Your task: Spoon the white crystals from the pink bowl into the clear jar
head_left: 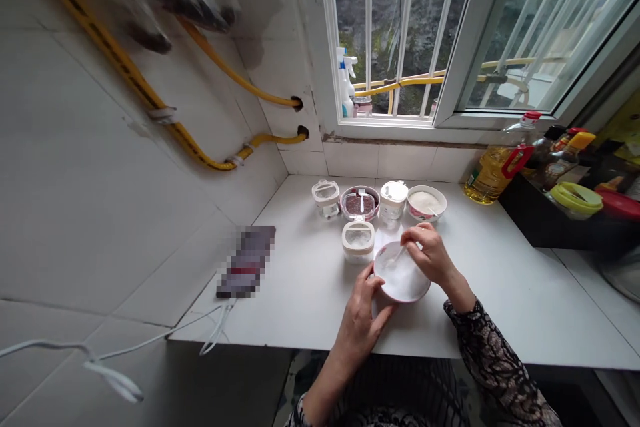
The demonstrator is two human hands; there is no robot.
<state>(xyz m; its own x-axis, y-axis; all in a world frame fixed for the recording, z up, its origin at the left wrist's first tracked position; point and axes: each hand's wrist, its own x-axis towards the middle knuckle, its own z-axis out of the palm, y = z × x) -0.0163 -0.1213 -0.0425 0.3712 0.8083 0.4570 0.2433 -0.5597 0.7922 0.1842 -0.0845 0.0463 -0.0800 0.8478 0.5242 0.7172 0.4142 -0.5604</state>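
Note:
A white bowl (406, 283) of white granules stands near the counter's front edge. Its left rim is held by my left hand (364, 310), thumb and fingers around the side. Over the bowl, my right hand (428, 252) pinches a small pale spoon (399, 255) whose lower end reaches the granules. Just left of the bowl is a lidded clear jar (358, 243) with white contents. Behind stand another clear jar (326, 199), a bowl of dark red grains (360, 205) with a clear container and white spoon on top, a white-lidded jar (393, 200) and a bowl of pale granules (427, 203).
An oil bottle (487, 170) and a black box (525, 213) of bottles and tubs stand at the right. A blurred-out dark flat object (247, 261) lies at the left, near a white cable (217, 330). Wall and window (390, 123) bound the counter (305, 293).

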